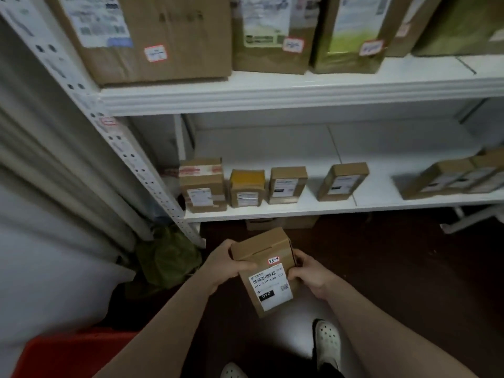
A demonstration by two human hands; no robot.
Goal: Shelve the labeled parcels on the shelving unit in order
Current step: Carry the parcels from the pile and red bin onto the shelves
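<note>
My left hand (231, 264) and right hand (308, 276) grip a small cardboard parcel (260, 248) from opposite sides, fingers curled over its edges, low at 6 o'clock in the head view and clear of any shelf. Its face is turned up toward me: a white shipping label (270, 286) with a barcode and "010", and above it a red-edged sticker (273, 260) whose handwritten code looks like 33-4, though I cannot vouch for every character. I judge this the reading step: parcel in hand, slot not yet chosen. At 12 o'clock from the hands runs the lower shelf (381, 197), where 4 small boxes (287, 185) stand in a row, with a gap between box 3 and box 4; a cluster of boxes (450, 178) lies at 2 o'clock. The next move calls for matching the code to its neighbours, then lifting the parcel forward and setting it upright, label out, without knocking the row. That match is the hard part: the shelved labels are blurred, and the stickers on the larger boxes (174, 36) on the upper shelf (272, 91) are unreadable too. The cluster is cut by the frame edge, and a red crate (68, 356) at 8 o'clock shows only a corner.
</note>
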